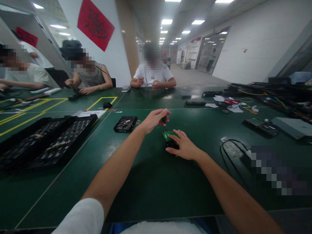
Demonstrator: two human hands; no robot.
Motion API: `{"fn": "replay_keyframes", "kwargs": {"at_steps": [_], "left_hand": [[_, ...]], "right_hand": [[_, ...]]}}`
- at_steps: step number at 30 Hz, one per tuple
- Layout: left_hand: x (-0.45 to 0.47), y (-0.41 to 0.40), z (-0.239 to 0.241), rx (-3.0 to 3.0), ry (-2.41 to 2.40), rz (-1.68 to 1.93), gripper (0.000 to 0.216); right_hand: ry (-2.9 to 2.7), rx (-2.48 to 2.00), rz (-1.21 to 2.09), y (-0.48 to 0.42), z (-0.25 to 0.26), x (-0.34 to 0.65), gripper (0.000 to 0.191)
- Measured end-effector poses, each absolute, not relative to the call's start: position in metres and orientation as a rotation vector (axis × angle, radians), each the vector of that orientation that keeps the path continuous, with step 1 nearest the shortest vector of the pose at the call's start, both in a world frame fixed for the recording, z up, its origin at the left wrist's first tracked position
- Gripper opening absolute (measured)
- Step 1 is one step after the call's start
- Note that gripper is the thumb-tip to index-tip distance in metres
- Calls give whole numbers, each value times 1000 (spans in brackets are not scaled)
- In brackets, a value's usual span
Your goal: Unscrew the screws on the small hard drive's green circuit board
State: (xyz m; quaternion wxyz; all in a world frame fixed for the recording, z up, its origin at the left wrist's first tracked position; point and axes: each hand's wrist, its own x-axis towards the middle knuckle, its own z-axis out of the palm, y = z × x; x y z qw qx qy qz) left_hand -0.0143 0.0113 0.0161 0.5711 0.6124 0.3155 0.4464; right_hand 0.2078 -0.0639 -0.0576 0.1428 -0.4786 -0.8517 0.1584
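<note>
My right hand [183, 145] lies on a small black hard drive with a green circuit board [169, 136] on the green table, fingers curled over its near side, holding it down. My left hand [156, 119] hovers just above and left of the drive, fingers pinched round a small dark object that I cannot make out. A second opened black drive [125, 123] lies to the left of my left hand.
Two black slotted trays [48, 139] sit at the left. A black cable loop [231, 152] lies at the right, with boards [260, 125], cables and tools beyond. Three people sit across the table [151, 191], working with their own hands.
</note>
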Motion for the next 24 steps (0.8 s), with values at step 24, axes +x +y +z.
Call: {"fn": "replay_keyframes", "kwargs": {"at_steps": [24], "left_hand": [[-15, 15, 14, 1364, 700, 1123, 34]], "right_hand": [[-2496, -1407, 451, -66, -53, 205, 97]]}}
